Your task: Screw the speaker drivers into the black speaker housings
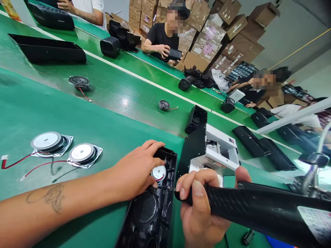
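Here, left hand [137,168] pressing small speaker [158,172] inside black housing [152,210], right hand [199,203] clamped on screwdriver [258,208].

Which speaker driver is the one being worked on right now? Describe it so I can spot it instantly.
Start at the green bench and find the open black housing near its front edge. The left hand rests on the housing's top end; just beyond the fingertips sits a small round speaker driver. Unlike the two loose drivers lying left on the bench, it is smaller and seated inside the housing.

Bright overhead light glares off the green belt [124,100]; edges bow, perhaps from a wide lens.
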Motion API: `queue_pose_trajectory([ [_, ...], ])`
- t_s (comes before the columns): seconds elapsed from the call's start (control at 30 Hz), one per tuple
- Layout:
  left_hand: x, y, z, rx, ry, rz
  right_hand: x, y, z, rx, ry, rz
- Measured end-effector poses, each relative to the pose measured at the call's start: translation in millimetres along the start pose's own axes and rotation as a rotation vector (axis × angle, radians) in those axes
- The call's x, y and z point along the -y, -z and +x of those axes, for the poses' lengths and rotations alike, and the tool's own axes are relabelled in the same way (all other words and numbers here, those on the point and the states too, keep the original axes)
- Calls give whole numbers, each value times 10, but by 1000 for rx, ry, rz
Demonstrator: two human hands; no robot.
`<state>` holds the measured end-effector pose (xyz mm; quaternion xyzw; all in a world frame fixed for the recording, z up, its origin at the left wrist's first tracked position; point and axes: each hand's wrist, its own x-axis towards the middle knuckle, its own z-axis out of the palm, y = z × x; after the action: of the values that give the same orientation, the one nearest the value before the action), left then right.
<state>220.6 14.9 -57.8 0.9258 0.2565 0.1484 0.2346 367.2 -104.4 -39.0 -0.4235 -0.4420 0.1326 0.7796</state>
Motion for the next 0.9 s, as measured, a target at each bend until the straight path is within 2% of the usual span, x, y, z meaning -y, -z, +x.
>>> queue_pose_trajectory([
  [0.37, -63, 93, 31, 31, 24, -17, -98, -48, -53, 23, 20, 32],
  [0.7, -247, 268, 56, 106, 83, -24, -112, -56, 6, 145, 20, 43],
  [0.9, -239, 243, 71, 118, 83, 7, -335, 65, -39, 182, 62, 76],
])
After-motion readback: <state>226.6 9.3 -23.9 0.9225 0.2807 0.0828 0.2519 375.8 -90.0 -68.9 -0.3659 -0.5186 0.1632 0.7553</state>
